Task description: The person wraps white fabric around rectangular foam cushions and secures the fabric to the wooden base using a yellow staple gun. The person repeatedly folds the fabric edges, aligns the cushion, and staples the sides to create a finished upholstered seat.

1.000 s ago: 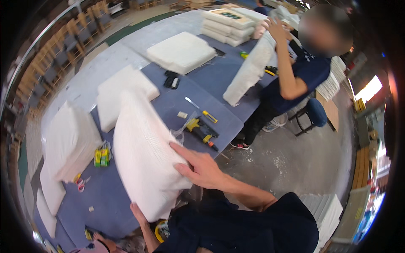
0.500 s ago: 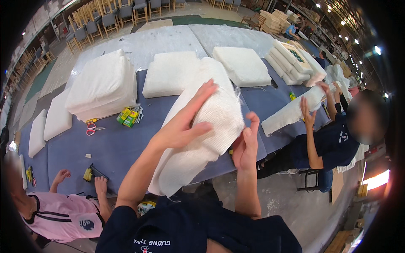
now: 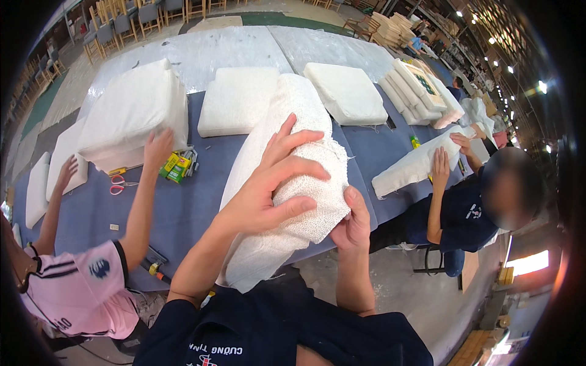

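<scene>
A long cushion (image 3: 250, 177) wrapped in white textured fabric is tilted up in front of me, its lower end near my lap. My left hand (image 3: 274, 189) lies over its top face, fingers spread and thumb apart. At the cushion's right end, my right hand (image 3: 353, 222) pinches the edge of the loose white fabric (image 3: 329, 213) between thumb and fingers. The fabric there has a ragged, frayed edge and bunches in folds. Part of the right fingers is hidden behind the cloth.
Around me on the blue table (image 3: 177, 207) are a stack of white cushions (image 3: 131, 113), single cushions (image 3: 345, 94), scissors (image 3: 121, 185), a green-yellow box (image 3: 175, 167) and a dark tool (image 3: 155, 265). Co-workers sit on both sides, the right one handling a white piece (image 3: 412, 168).
My right hand has closed on the fabric edge, and my left fingers have curled and spread more. The co-worker at left has reached forward to the cushion stack.
</scene>
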Demonstrator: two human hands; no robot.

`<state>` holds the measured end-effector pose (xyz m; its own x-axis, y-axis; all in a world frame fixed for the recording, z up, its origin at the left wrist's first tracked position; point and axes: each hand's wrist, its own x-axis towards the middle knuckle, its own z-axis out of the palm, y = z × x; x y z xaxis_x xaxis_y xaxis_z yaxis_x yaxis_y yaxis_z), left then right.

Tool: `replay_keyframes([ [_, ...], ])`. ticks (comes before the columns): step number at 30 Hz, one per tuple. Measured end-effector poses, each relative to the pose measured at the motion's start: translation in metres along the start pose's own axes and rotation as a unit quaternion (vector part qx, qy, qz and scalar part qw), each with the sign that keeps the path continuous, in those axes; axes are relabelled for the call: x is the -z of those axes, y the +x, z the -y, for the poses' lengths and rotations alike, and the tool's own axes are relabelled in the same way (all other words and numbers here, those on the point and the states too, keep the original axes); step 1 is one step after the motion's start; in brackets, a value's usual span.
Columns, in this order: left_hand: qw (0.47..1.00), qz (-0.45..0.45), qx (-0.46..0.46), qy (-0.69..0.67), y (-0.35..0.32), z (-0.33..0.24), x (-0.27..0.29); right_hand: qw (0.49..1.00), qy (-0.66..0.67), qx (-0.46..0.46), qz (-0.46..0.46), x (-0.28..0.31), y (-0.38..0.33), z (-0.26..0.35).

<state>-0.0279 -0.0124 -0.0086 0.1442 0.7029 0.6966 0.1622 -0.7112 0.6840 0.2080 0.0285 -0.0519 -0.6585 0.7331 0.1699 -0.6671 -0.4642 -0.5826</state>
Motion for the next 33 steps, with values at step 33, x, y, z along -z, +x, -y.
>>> replay_keyframes([
  [33, 0.999, 0.012, -0.030, -0.010, 0.009, 0.009, 0.055, 0.986, -0.022, 0.114, -0.117, -0.047, 0.041, -0.063],
])
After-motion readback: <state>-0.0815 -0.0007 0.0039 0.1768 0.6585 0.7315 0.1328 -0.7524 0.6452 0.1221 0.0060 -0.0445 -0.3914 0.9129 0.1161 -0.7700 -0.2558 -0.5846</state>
